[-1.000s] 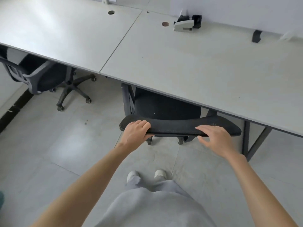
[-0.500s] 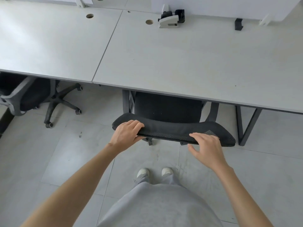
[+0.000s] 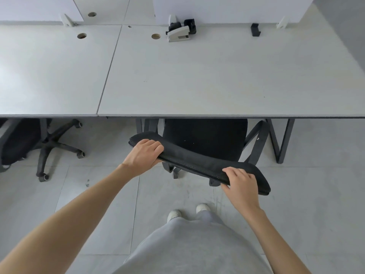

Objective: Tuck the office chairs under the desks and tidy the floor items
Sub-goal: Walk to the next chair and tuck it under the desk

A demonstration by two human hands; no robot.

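Observation:
A black mesh office chair (image 3: 205, 139) stands in front of me, its seat partly under the right grey desk (image 3: 217, 80). The top of its backrest (image 3: 195, 163) runs slanted, its right end nearer to me. My left hand (image 3: 144, 155) grips the left end of the backrest top, fingers curled over it. My right hand (image 3: 242, 184) grips the right end, thumb under the edge. A second black office chair (image 3: 29, 143) sits under the left desk (image 3: 51, 72), its wheeled base sticking out.
A stapler-like white and black device (image 3: 179, 32) lies at the back of the right desk, and a small black clip (image 3: 255, 32) sits further right. A black desk leg frame (image 3: 280, 139) stands right of the chair. Grey tiled floor (image 3: 98, 194) surrounds my feet.
The view has swung until the desk edge runs level. The chair's backrest has turned, its right end now nearer me. My right hand went from resting on the backrest to gripping it.

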